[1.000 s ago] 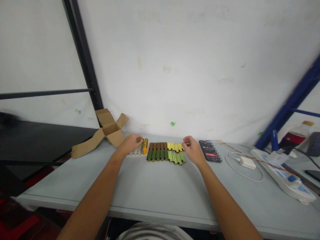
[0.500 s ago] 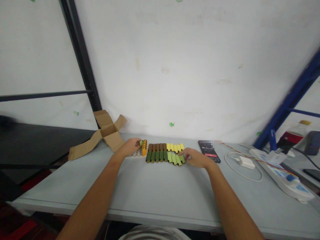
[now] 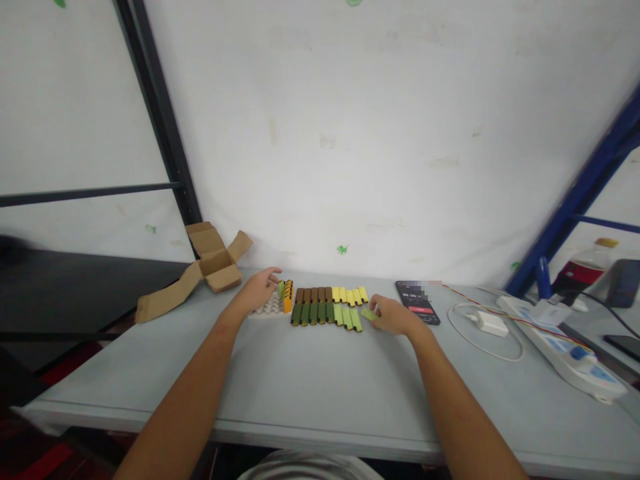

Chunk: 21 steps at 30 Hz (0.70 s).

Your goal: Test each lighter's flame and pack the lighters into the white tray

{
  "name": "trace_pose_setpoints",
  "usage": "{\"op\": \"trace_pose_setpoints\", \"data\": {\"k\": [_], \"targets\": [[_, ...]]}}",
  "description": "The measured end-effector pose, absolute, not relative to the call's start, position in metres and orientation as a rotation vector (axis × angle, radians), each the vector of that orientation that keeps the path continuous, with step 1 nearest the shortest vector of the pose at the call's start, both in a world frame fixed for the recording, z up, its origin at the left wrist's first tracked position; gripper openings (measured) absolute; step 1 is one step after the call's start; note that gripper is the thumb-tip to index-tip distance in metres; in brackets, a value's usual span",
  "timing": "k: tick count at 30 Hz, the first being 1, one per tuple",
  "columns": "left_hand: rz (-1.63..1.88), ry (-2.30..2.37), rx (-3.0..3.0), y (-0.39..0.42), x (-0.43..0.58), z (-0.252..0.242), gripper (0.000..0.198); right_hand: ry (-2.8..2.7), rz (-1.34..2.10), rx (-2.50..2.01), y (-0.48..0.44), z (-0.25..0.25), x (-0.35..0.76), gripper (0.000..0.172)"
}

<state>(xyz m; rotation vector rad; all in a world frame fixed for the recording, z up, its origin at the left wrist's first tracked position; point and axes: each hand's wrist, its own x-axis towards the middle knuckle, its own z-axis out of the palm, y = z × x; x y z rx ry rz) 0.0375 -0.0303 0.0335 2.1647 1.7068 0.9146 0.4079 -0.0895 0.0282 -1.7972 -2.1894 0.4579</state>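
Observation:
My left hand (image 3: 259, 290) is over a pale moulded tray (image 3: 270, 307), its fingers apart. Just beside its fingertips a light green piece (image 3: 281, 289) stands upright in the tray, against a row of orange pieces (image 3: 289, 297). My right hand (image 3: 393, 315) pinches one end of a light green strip-like piece (image 3: 369, 314), held at the right end of the laid-out rows. Several more light green pieces (image 3: 347, 318) lie to its left, with dark green pieces (image 3: 313, 313) beyond them. Behind these are brown pieces (image 3: 314, 295) and yellow pieces (image 3: 350, 295).
An open cardboard box (image 3: 220, 267) lies at the back left. Right of my right hand are a phone (image 3: 417, 303), a white adapter (image 3: 491, 324) with its cable, and a power strip (image 3: 565, 353). A white wall (image 3: 320, 167) rises behind the table (image 3: 325, 380).
My left hand's fingers have come off the light green piece, which now stands in the tray. My right hand has pulled the rightmost light green piece away from its row.

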Motion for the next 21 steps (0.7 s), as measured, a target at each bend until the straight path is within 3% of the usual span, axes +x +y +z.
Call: {"op": "trace_pose_setpoints", "data": {"k": [7, 14, 21], "targets": [[0.912, 1.699, 2.191, -0.028, 0.037, 0.032, 0.055, -1.83, 0.457, -1.522, -0.074, 0.034, 0.417, 0.008], [0.911, 1.69, 2.195, -0.025, 0.035, 0.03, 0.053, -1.334, 0.78, -1.144, -0.074, 0.042, 0.407, 0.036], [0.924, 1.708, 2.18, -0.026, 0.036, 0.03, 0.041, -1.205, 0.955, -0.913, -0.086, 0.04, 0.374, 0.04]]}}
